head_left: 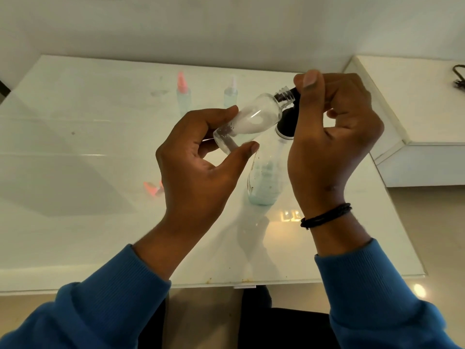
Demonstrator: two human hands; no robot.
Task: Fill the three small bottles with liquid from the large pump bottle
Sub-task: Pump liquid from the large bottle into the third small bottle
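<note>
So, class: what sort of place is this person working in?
Probably a home or office room, not a lab: a plain glossy white table against a bare wall, a white side unit beside it, and a tiled floor.

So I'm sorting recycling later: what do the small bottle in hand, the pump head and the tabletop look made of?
Small bottle: clear, glossy, probably plastic, with a moulded threaded neck. Pump head: black, matte, likely plastic. Tabletop: white and glossy, reflecting lights, possibly glass-topped; hard to confirm.

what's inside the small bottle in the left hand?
The small bottle, held tilted by the left hand, shows droplets and bubbles near its base. The pump nozzle enters its neck. Fill level unclear.
</note>
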